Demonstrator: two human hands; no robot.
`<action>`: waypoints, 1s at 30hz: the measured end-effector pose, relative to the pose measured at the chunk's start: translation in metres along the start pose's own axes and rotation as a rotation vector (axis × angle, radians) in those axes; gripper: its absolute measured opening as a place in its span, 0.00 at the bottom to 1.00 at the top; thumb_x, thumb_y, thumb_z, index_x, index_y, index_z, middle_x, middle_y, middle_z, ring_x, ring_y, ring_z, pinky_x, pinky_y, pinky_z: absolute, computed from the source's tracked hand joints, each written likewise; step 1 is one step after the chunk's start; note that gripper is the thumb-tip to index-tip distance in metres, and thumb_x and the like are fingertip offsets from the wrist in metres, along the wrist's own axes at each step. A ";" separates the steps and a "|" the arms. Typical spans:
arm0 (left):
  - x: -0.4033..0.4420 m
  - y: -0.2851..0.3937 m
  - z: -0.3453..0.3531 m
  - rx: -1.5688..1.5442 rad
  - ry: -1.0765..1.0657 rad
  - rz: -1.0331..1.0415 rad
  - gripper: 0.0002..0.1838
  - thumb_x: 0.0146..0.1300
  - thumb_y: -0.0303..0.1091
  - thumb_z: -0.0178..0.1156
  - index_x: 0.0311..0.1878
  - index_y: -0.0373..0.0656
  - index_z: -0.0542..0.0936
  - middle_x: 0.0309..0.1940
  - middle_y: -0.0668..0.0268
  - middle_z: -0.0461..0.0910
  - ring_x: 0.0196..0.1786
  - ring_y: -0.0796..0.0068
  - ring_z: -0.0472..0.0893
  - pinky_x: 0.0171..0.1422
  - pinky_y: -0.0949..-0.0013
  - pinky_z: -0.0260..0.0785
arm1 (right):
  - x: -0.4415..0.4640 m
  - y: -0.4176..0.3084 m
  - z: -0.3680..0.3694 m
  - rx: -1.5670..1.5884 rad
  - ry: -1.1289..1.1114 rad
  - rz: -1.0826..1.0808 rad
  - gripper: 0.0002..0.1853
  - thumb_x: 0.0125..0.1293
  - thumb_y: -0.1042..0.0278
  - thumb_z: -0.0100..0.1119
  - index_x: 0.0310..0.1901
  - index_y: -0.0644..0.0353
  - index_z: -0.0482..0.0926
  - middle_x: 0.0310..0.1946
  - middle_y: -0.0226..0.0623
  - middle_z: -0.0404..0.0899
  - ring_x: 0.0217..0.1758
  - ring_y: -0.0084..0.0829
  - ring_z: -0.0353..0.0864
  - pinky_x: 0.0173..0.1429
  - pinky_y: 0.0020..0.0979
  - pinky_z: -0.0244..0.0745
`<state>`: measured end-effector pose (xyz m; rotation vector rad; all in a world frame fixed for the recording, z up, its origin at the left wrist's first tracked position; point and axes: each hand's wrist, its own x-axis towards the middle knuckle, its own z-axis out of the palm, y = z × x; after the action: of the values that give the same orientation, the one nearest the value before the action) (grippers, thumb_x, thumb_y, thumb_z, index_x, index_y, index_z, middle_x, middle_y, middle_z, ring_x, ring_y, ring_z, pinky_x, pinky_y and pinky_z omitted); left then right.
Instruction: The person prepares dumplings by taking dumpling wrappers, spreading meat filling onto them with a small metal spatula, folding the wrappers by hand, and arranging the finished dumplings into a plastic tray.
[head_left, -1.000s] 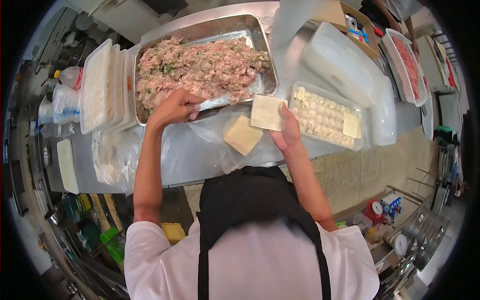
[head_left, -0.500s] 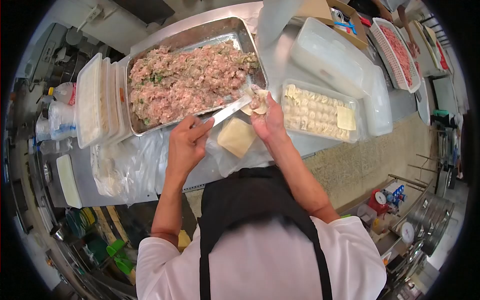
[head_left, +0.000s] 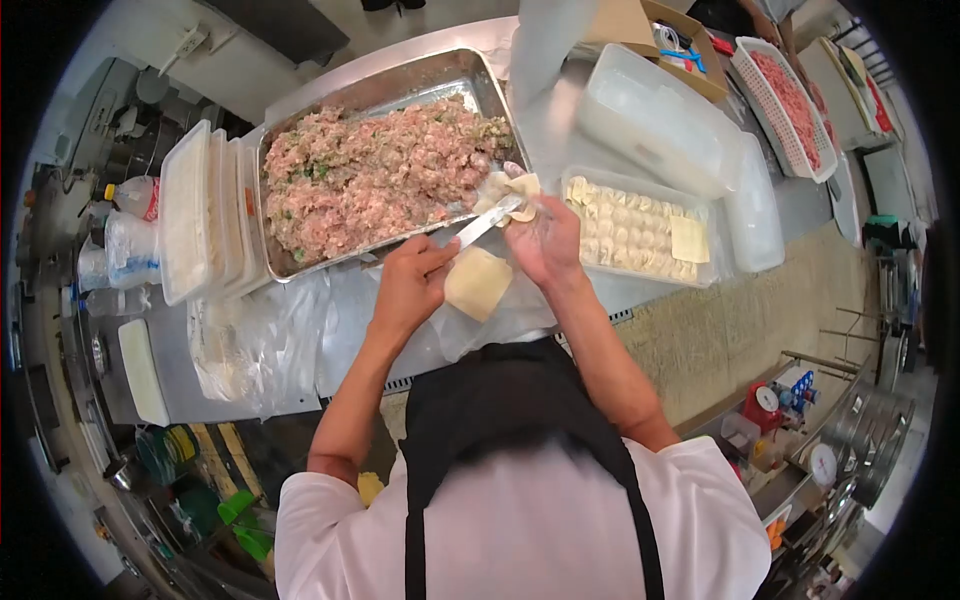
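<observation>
My left hand is closed round a flat, pale spreading spatula, its blade tip reaching to my right hand. In my right hand lies a thin dumpling wrapper, its edges curling round the blade tip; how much filling is inside is hard to see. Just below the spatula, a stack of square wrappers rests on plastic film. Behind both hands stands a metal tray of minced meat filling. Rows of folded dumplings fill a clear container beside my right hand, with a square wrapper on top.
Lidded plastic containers stand left of the tray. Large translucent tubs sit at the back right, near a cardboard box and a white basket of meat. Plastic bags lie at the front left.
The spatula and my left hand have shifted right and slightly down. In my right hand the wrapper now curls more round the blade, and the fingers have moved.
</observation>
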<state>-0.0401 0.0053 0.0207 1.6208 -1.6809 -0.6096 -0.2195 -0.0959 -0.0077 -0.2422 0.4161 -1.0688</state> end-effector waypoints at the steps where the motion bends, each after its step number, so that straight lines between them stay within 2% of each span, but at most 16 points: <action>1: 0.001 0.003 -0.004 -0.004 -0.004 0.008 0.20 0.55 0.15 0.63 0.50 0.44 0.88 0.29 0.62 0.78 0.29 0.72 0.77 0.34 0.72 0.68 | -0.005 -0.006 -0.004 0.023 -0.172 0.048 0.26 0.72 0.61 0.46 0.66 0.68 0.68 0.64 0.48 0.73 0.71 0.41 0.70 0.77 0.43 0.61; 5: -0.003 0.017 -0.024 -0.110 0.054 -0.060 0.19 0.56 0.15 0.63 0.51 0.42 0.87 0.29 0.65 0.79 0.29 0.77 0.75 0.32 0.74 0.65 | -0.019 -0.008 -0.009 -0.317 -0.134 -0.038 0.29 0.64 0.67 0.56 0.66 0.68 0.68 0.64 0.45 0.74 0.69 0.36 0.72 0.76 0.37 0.63; 7: -0.006 0.021 -0.025 -0.129 0.047 -0.065 0.19 0.56 0.15 0.63 0.51 0.42 0.87 0.29 0.66 0.79 0.28 0.78 0.75 0.32 0.74 0.64 | -0.021 0.001 -0.011 -0.975 -0.084 -0.286 0.30 0.57 0.77 0.63 0.64 0.65 0.71 0.54 0.44 0.82 0.57 0.36 0.82 0.65 0.33 0.73; 8: -0.008 0.024 -0.025 -0.098 -0.036 -0.071 0.19 0.56 0.15 0.63 0.51 0.41 0.87 0.29 0.65 0.79 0.28 0.77 0.75 0.32 0.73 0.65 | -0.021 0.002 -0.013 -0.975 -0.082 -0.289 0.30 0.57 0.77 0.63 0.64 0.65 0.71 0.54 0.44 0.82 0.57 0.36 0.82 0.65 0.33 0.73; 10: -0.010 0.029 -0.028 -0.065 -0.120 -0.075 0.19 0.56 0.15 0.63 0.51 0.40 0.87 0.29 0.64 0.79 0.28 0.77 0.75 0.32 0.73 0.65 | -0.020 0.002 -0.009 -1.422 0.014 -0.362 0.30 0.53 0.83 0.66 0.62 0.63 0.75 0.46 0.36 0.85 0.50 0.25 0.83 0.55 0.30 0.77; 11: -0.011 0.033 -0.032 -0.024 -0.148 -0.095 0.19 0.57 0.15 0.63 0.50 0.40 0.87 0.29 0.64 0.79 0.29 0.77 0.75 0.33 0.74 0.65 | -0.017 0.004 -0.013 -1.383 -0.035 -0.452 0.20 0.55 0.82 0.68 0.52 0.63 0.81 0.37 0.31 0.85 0.41 0.24 0.82 0.49 0.30 0.78; 13: -0.011 0.038 -0.041 0.015 -0.178 -0.114 0.18 0.57 0.15 0.63 0.50 0.40 0.87 0.29 0.63 0.79 0.30 0.76 0.75 0.34 0.74 0.65 | -0.013 0.001 -0.020 -1.444 -0.054 -0.601 0.14 0.58 0.78 0.68 0.47 0.64 0.82 0.34 0.31 0.84 0.39 0.24 0.81 0.47 0.29 0.77; 14: -0.012 0.037 -0.049 -0.011 -0.094 -0.075 0.18 0.57 0.14 0.63 0.50 0.39 0.87 0.30 0.63 0.79 0.31 0.77 0.75 0.34 0.74 0.64 | -0.012 -0.003 -0.024 -1.501 -0.077 -0.748 0.09 0.62 0.74 0.68 0.42 0.66 0.82 0.31 0.31 0.83 0.36 0.23 0.79 0.45 0.29 0.76; 15: -0.013 0.036 -0.055 -0.037 -0.009 -0.037 0.18 0.57 0.14 0.62 0.51 0.39 0.87 0.30 0.63 0.79 0.32 0.78 0.75 0.35 0.75 0.64 | -0.013 -0.011 -0.027 -1.506 -0.075 -0.746 0.09 0.62 0.74 0.68 0.42 0.66 0.82 0.31 0.31 0.83 0.36 0.23 0.79 0.45 0.29 0.76; 16: -0.014 0.035 -0.060 -0.043 -0.010 -0.038 0.18 0.57 0.14 0.62 0.51 0.39 0.87 0.30 0.63 0.79 0.32 0.78 0.75 0.35 0.75 0.64 | -0.014 -0.023 -0.031 -1.523 0.008 -0.685 0.07 0.64 0.72 0.65 0.39 0.66 0.83 0.31 0.40 0.83 0.35 0.33 0.81 0.43 0.32 0.77; 17: -0.015 0.033 -0.065 -0.068 0.033 -0.095 0.19 0.56 0.15 0.63 0.51 0.40 0.87 0.29 0.62 0.79 0.30 0.74 0.75 0.34 0.72 0.64 | -0.016 -0.036 -0.036 -1.539 0.088 -0.624 0.08 0.67 0.70 0.62 0.36 0.67 0.83 0.31 0.49 0.84 0.34 0.43 0.84 0.41 0.36 0.77; 18: -0.016 0.031 -0.069 -0.092 0.079 -0.153 0.20 0.54 0.15 0.63 0.50 0.41 0.87 0.28 0.61 0.78 0.28 0.70 0.75 0.32 0.69 0.65 | -0.015 -0.048 -0.047 -1.547 0.198 -0.611 0.12 0.69 0.65 0.61 0.36 0.67 0.83 0.29 0.50 0.82 0.32 0.46 0.82 0.40 0.37 0.76; 22: -0.018 0.030 -0.077 -0.032 0.089 -0.216 0.19 0.55 0.17 0.66 0.51 0.40 0.87 0.27 0.62 0.77 0.28 0.74 0.73 0.32 0.71 0.62 | -0.017 -0.098 -0.076 -1.693 0.505 -0.458 0.21 0.73 0.53 0.56 0.36 0.67 0.82 0.31 0.55 0.81 0.35 0.53 0.81 0.42 0.43 0.74; 26: -0.022 0.019 -0.072 -0.058 0.113 -0.174 0.19 0.55 0.18 0.66 0.51 0.41 0.87 0.27 0.63 0.77 0.27 0.76 0.71 0.31 0.72 0.61 | -0.009 -0.118 -0.096 -1.839 0.390 -0.509 0.23 0.74 0.51 0.54 0.35 0.68 0.81 0.37 0.55 0.81 0.41 0.54 0.80 0.48 0.45 0.74; 29: -0.022 0.019 -0.072 -0.073 0.100 -0.213 0.19 0.55 0.17 0.67 0.52 0.41 0.87 0.27 0.65 0.77 0.27 0.78 0.71 0.31 0.72 0.60 | 0.004 -0.118 -0.117 -1.953 0.458 -0.477 0.19 0.68 0.53 0.62 0.40 0.67 0.80 0.41 0.54 0.80 0.47 0.53 0.79 0.52 0.45 0.73; 30: -0.023 0.019 -0.072 -0.081 0.094 -0.234 0.19 0.55 0.18 0.67 0.52 0.41 0.87 0.27 0.66 0.77 0.27 0.78 0.70 0.31 0.72 0.60 | 0.008 -0.114 -0.116 -1.966 0.435 -0.599 0.19 0.62 0.56 0.68 0.42 0.66 0.79 0.40 0.53 0.81 0.46 0.53 0.79 0.51 0.45 0.73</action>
<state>0.0012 0.0397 0.0772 1.7730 -1.3925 -0.6946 -0.3584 -0.1556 -0.0690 -1.9734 1.7942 -0.9077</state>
